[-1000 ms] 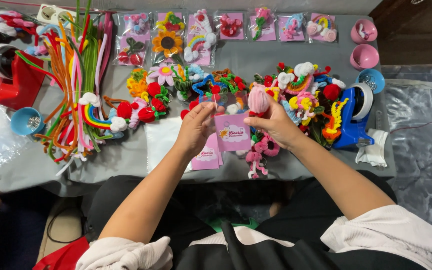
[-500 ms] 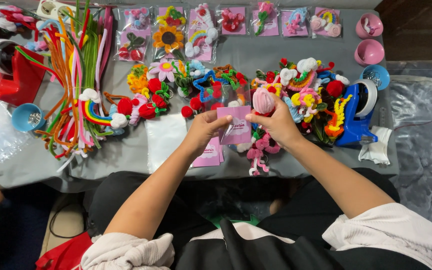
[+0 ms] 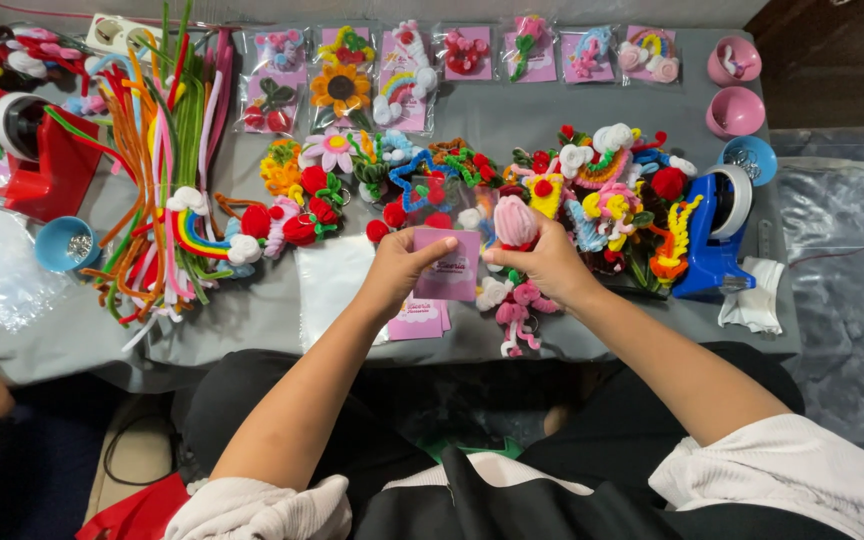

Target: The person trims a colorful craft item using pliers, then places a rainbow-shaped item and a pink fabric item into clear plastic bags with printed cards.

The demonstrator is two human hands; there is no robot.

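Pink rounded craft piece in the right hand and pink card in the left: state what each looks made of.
Pink rounded craft piece: likely fuzzy pipe-cleaner chenille, judging by its matte, ridged, wound surface. Pink card: seemingly thin paper or cardstock, flat, smooth, crisp-edged, pinched by the left hand and right hand.

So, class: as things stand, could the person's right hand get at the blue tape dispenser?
Probably yes. The blue tape dispenser stands on the grey table to the right of the right hand, with nothing tall between them. But that hand already holds a pink pipe-cleaner piece, so its grip isn't free.

Pink card [image 3: 449, 268]; pink fuzzy ball [image 3: 515, 221]; grey table cover [image 3: 512, 110]; blue tape dispenser [image 3: 712, 240]; red tape dispenser [image 3: 37, 165]
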